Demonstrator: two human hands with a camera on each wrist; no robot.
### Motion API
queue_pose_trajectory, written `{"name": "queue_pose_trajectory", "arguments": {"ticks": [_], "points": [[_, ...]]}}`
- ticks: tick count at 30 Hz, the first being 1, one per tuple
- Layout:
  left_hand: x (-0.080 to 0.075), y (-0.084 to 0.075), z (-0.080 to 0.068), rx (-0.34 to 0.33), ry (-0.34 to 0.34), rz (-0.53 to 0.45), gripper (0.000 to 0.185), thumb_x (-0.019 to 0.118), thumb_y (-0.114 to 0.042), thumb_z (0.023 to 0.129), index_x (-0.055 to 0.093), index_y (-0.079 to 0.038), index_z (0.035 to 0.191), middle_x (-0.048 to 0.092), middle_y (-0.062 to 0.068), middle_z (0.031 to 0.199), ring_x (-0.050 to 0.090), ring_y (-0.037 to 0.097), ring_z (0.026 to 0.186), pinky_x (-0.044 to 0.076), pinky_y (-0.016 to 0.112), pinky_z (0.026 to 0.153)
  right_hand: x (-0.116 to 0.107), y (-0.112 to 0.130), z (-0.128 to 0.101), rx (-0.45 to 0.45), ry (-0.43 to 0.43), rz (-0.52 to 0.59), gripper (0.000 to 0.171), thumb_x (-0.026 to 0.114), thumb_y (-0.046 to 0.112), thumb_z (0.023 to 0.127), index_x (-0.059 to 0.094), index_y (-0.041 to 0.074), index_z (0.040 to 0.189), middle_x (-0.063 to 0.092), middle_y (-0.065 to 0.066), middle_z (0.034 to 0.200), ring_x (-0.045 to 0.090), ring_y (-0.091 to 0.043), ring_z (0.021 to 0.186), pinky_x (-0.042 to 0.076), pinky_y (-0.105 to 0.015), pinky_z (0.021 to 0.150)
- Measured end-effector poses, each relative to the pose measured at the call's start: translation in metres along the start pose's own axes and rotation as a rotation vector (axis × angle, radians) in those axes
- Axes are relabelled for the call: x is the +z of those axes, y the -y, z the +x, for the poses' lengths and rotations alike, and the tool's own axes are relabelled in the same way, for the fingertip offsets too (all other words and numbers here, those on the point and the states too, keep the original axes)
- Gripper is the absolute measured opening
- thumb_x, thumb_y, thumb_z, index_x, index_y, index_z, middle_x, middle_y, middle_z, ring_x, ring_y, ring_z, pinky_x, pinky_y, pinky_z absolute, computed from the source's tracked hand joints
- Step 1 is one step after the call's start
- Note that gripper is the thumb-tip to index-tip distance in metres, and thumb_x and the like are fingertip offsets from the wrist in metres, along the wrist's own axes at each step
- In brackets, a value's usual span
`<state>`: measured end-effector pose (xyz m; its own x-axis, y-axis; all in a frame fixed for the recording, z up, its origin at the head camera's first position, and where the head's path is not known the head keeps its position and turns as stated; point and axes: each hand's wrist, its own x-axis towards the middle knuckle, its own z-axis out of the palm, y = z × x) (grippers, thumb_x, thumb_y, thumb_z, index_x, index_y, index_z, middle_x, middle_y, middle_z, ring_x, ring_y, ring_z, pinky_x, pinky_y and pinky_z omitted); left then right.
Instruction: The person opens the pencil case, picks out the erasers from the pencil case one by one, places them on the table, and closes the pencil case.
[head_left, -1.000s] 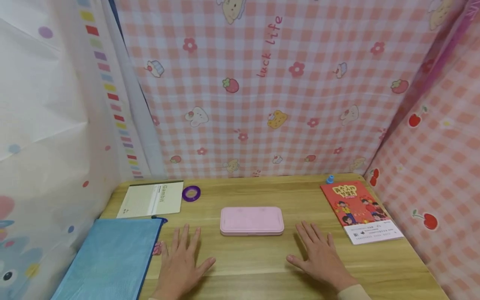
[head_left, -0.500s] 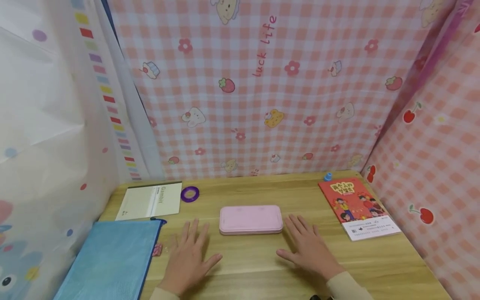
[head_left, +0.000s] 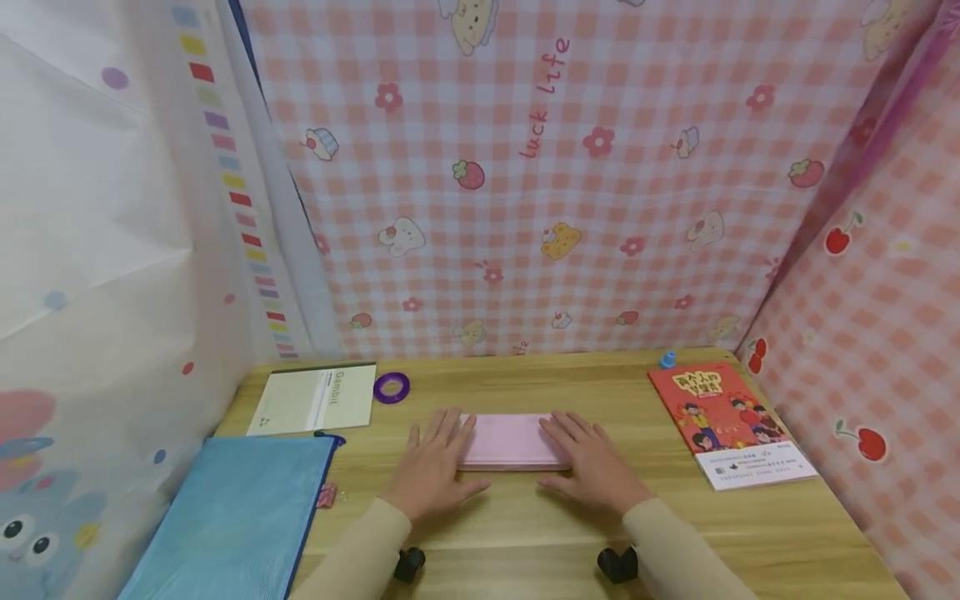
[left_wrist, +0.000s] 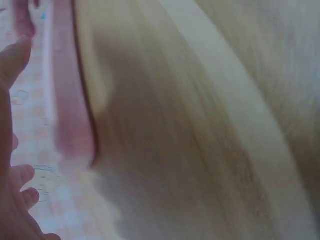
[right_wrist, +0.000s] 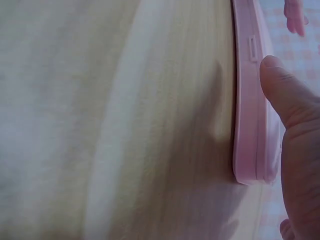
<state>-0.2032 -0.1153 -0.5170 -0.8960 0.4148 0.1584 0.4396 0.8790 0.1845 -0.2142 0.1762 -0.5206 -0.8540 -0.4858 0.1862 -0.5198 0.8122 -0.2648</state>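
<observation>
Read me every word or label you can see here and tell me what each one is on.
"luck life": on the pink checked cloth behind the desk.
"Gambit": on the pale notebook at the back left.
Yellow title on the red book: too small to read.
Small print on its white strip: too blurred to read.

A flat pink case (right_wrist: 248, 115) lies on the pale wooden bench (right_wrist: 115, 125), its long side edge and a small latch showing; the right hand's (right_wrist: 300, 150) thumb lies along that edge, touching it; checked pink cloth shows beyond.
</observation>
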Motion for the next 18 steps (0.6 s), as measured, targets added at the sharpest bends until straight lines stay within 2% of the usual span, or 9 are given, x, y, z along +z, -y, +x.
{"name": "queue_pose_trajectory", "arguments": {"ticks": [6, 11, 15, 18], "points": [[0.019, 0.014, 0.017, 0.040, 0.014, 0.019, 0.099, 0.056, -0.074, 0.078, 0.029, -0.014, 0.152, 0.025, 0.015, 0.156, 0.022, 0.036, 0.142, 0.023, 0.068, 0.107, 0.007, -0.006, 0.015, -0.053, 0.027, -0.023, 0.082, 0.065, 0.060, 0.082, 0.038, 0.019, 0.148, 0.034, -0.011, 0.153, 0.028, -0.035, 0.140, 0.024, -0.063, 0.110], [0.028, 0.021, 0.028, 0.062, 0.035, 0.013, 0.097, 0.055, -0.073, 0.079, 0.029, -0.014, 0.152, 0.028, 0.011, 0.156, 0.025, 0.032, 0.142, 0.026, 0.066, 0.107, 0.012, -0.010, 0.021, -0.072, 0.038, -0.015, 0.077, 0.065, 0.058, 0.083, 0.043, 0.019, 0.146, 0.037, -0.012, 0.151, 0.031, -0.035, 0.139, 0.029, -0.057, 0.110], [0.030, 0.023, 0.028, 0.055, 0.025, -0.015, 0.093, 0.059, -0.068, 0.081, 0.031, -0.012, 0.151, 0.031, 0.009, 0.155, 0.028, 0.030, 0.141, 0.026, 0.063, 0.109, 0.017, -0.009, 0.025, -0.045, 0.035, 0.003, 0.076, 0.066, 0.059, 0.082, 0.046, 0.020, 0.144, 0.038, -0.010, 0.150, 0.030, -0.032, 0.139, 0.032, -0.051, 0.111], [0.027, 0.022, 0.021, 0.034, 0.018, -0.041, 0.091, 0.063, -0.063, 0.082, 0.034, -0.010, 0.150, 0.033, 0.010, 0.153, 0.028, 0.030, 0.141, 0.026, 0.061, 0.110, 0.023, -0.003, 0.025, -0.022, 0.023, 0.026, 0.076, 0.068, 0.059, 0.081, 0.048, 0.020, 0.143, 0.039, -0.010, 0.150, 0.030, -0.031, 0.140, 0.033, -0.050, 0.111]]}}
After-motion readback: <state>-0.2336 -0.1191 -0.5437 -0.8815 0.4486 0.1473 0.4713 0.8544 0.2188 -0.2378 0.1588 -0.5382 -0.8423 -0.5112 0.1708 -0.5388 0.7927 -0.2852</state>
